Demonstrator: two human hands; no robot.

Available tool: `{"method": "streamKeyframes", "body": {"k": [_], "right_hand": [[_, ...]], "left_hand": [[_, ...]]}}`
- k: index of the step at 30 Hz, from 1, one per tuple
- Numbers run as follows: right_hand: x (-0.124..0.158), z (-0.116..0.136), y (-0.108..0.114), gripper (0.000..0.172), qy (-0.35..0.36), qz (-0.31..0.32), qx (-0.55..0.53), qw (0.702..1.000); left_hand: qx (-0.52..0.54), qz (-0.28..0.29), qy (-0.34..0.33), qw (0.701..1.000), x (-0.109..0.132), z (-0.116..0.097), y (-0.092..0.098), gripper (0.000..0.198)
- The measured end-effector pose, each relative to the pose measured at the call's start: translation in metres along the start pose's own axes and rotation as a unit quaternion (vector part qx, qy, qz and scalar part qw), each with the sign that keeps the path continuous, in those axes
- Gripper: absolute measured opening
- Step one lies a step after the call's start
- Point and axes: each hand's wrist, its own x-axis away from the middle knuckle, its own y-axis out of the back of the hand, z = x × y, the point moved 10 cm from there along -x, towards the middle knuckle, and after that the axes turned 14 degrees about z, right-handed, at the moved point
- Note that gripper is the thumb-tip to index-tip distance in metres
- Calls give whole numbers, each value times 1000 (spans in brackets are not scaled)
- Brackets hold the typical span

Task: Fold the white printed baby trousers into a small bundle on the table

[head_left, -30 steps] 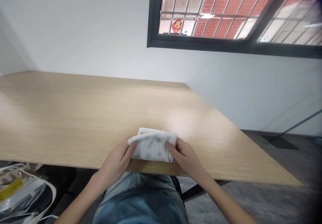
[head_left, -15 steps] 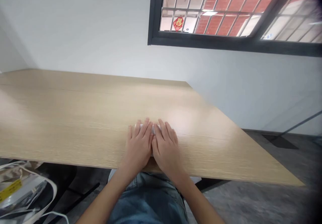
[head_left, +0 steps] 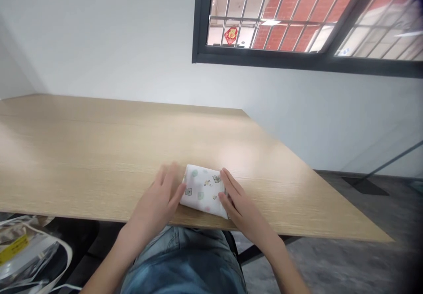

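A small folded white cloth (head_left: 202, 190) with little printed pictures lies flat near the front edge of the light wooden table (head_left: 99, 153). My left hand (head_left: 158, 203) rests against the cloth's left side with its fingers stretched out. My right hand (head_left: 239, 206) lies along the cloth's right side, fingers also extended and touching the edge. Neither hand grips the cloth.
A grey bag with a yellow label and a white strap (head_left: 23, 252) sits low at the left, beside my blue jeans (head_left: 183, 263). A white wall and a barred window (head_left: 297, 16) stand behind the table. Grey floor lies to the right.
My hands were pinching the folded cloth, then pressed flat on top of it side by side. Now they have slid apart to its left and right sides, uncovering it.
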Motion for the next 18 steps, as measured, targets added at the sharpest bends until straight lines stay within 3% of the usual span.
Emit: {"method": "streamKeyframes", "body": {"k": [3,5,6,7,10,14,18], "right_hand": [[11,21,24,40,33,-123,32,991],[32,39,37,26,40,-225,38,973],[42,47,38,20,39,-246,32,968],[48,54,34,15,38,-243,24,969],[50,63,10,16,17,-159,13,987],[31,39,-2,18,-51,-113,17,992],[-2,22,-6,19,-74,-68,17,995]], "left_hand": [[-36,46,-69,996,-43,-39,2,46],[-38,68,-89,993,-62,-52,1,31],[-31,75,-90,993,-68,-53,1,26],[-24,79,-86,993,-70,-51,1,25],[6,75,-54,996,-60,-35,2,29],[93,61,-22,994,-21,-9,-6,29],[258,4,-10,966,14,9,-19,31]]}}
